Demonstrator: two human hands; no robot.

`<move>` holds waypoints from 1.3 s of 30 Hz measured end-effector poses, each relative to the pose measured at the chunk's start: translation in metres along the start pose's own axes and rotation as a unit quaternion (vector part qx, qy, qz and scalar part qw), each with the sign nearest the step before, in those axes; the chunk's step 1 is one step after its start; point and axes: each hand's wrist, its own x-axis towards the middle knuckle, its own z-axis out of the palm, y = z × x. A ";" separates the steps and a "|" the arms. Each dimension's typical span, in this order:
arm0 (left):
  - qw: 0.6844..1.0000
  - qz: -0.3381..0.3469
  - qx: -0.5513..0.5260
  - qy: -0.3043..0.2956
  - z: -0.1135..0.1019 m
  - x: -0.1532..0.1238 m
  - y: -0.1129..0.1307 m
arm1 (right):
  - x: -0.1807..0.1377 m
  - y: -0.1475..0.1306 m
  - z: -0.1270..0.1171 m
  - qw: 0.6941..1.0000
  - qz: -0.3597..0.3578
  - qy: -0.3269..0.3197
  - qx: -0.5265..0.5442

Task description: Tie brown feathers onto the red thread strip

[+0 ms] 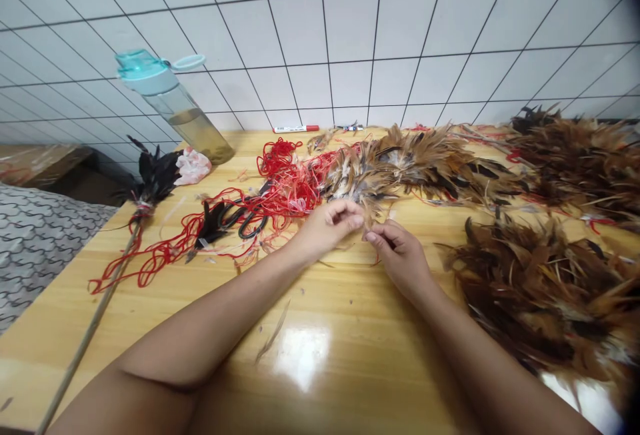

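Close together over the middle of the table, my left hand and my right hand meet at their fingertips. Both are closed in a pinch around a small tan feather, mostly covered by the fingers. Just beyond them lies a long row of brown and grey feathers. A tangle of red string spreads to the left of that row. Black-handled scissors lie partly under the string. To the right of my right hand is a big pile of dark brown feathers.
A stick with black feathers tied at its end lies along the left edge. Behind it stand a water bottle and a crumpled pinkish wad. A red-capped marker lies by the tiled wall. More feathers fill the back right.
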 end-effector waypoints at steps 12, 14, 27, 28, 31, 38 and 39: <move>0.881 0.154 0.447 0.024 -0.015 0.009 -0.022 | 0.000 -0.003 -0.004 0.994 0.095 0.031 0.042; 0.877 0.138 0.460 0.019 -0.014 0.008 -0.018 | 0.000 -0.003 -0.003 0.995 0.092 0.032 0.038; 0.962 -0.129 -0.242 0.013 0.009 -0.005 0.012 | -0.001 -0.001 -0.001 0.995 0.082 0.051 0.030; 0.953 -0.139 -0.268 0.009 0.012 -0.006 0.011 | -0.001 -0.001 -0.001 0.996 0.073 0.050 0.026; 0.950 -0.139 -0.278 0.027 0.018 -0.006 0.007 | -0.001 -0.001 0.000 0.997 0.055 0.052 0.011; 0.981 -0.107 -0.159 0.016 0.021 -0.008 0.006 | -0.002 -0.003 0.003 0.997 0.032 0.056 -0.039; 0.984 -0.103 -0.142 0.013 0.020 -0.009 0.006 | -0.002 -0.003 0.003 0.997 0.031 0.057 -0.047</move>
